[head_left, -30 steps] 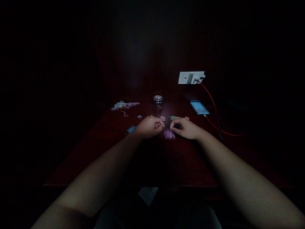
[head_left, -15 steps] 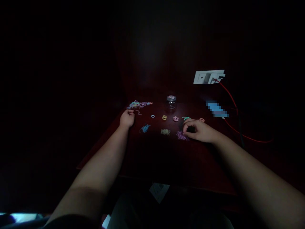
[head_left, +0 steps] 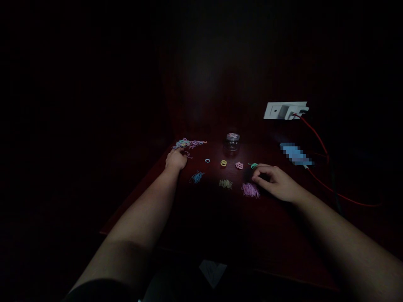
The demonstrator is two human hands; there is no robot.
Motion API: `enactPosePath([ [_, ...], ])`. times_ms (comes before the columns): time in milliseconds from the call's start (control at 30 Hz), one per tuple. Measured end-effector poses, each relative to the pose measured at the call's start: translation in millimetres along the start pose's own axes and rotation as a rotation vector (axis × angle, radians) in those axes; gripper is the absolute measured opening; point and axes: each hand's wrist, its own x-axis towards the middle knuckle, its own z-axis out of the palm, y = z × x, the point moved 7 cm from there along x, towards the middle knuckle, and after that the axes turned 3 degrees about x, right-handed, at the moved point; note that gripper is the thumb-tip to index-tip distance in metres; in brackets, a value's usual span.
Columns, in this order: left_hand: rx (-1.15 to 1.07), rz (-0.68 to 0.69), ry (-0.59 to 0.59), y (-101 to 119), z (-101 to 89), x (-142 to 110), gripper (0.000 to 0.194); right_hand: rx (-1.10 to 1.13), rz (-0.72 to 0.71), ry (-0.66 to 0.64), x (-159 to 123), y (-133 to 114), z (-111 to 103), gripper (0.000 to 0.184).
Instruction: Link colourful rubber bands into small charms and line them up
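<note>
At the far left of the table, my left hand (head_left: 176, 160) reaches with its fingers out to the near edge of a mixed pile of small coloured rubber bands (head_left: 189, 144). Its fingertips are partly hidden there. My right hand (head_left: 273, 181) hovers over the right side, fingers loosely curved, thumb and index slightly apart with nothing visible between them. Just left of it lies a purple heap of rubber bands (head_left: 250, 190), and green bands (head_left: 253, 166) lie by its fingers. A blue heap (head_left: 197, 178) and a pale yellowish heap (head_left: 226, 183) are farther left.
Behind the heaps lie a light blue band (head_left: 207, 160), yellow bands (head_left: 223, 163) and pink bands (head_left: 239, 165). A clear lidded jar (head_left: 232, 142) stands at the back. A phone (head_left: 296, 154) with a red cable (head_left: 317, 136) lies right, below a wall socket (head_left: 273, 110).
My left hand has left the middle and moved to the mixed pile at the far left. My right hand has shifted slightly off the purple heap, its fingers loosening. The view has turned left.
</note>
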Motion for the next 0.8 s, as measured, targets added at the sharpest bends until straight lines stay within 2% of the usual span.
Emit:
enactPosePath([
  [100,0.020,-0.005,-0.029,1,2.5,7,0.043,0.002,0.030,0.028,0,3,-2,0.021],
  [300,-0.025,0.013,-0.043,4,7.2,14,0.023,-0.016,0.044,0.074,0,5,-6,0.023],
  [800,-0.105,0.019,-0.071,0,12.8,18,0.023,0.028,0.116,0.121,-4,14,-12,0.025],
])
